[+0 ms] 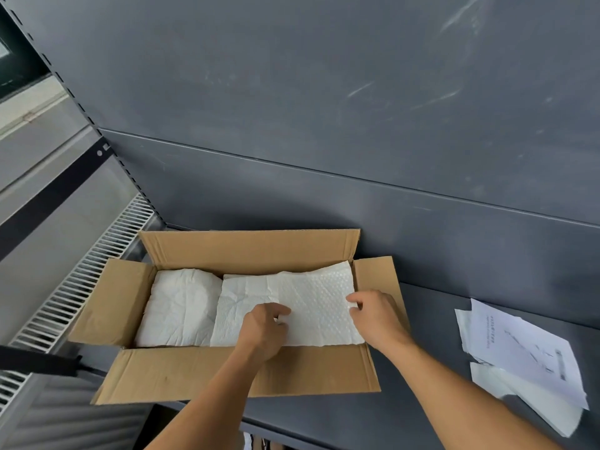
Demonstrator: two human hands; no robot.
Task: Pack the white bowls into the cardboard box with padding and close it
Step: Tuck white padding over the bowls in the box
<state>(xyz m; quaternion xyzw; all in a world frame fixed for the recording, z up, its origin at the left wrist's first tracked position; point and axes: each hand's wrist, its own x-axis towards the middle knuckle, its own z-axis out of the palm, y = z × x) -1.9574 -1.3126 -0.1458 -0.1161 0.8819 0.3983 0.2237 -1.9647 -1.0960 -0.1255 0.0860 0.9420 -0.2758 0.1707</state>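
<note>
Cardboard, brown and corrugated: open rectangular cardboard box [227, 371] sits on dark grey metal shelf [438, 319], at about 7 o'clock in view, all four flaps folded outward. Inside, white crumpled padding paper [181, 306] fills the 9 o'clock half; a flatter white dimpled padding sheet [318, 297] covers the 3 o'clock half, overlapping it. No bowls visible; the padding covers whatever lies beneath.

Left hand [264, 326] rests on the dimpled sheet near its front edge, fingers curled and pinching the paper. Right hand [376, 316] at the sheet's 3 o'clock edge, thumb and fingers closed on its border, beside the right flap.

At 4 o'clock from the box, well apart on the shelf, lie loose white printed paper sheets [532, 355], overlapping. Dark grey back panel [324, 108] rises at 12 o'clock. White slotted grille [97, 271] runs along 9 o'clock.
</note>
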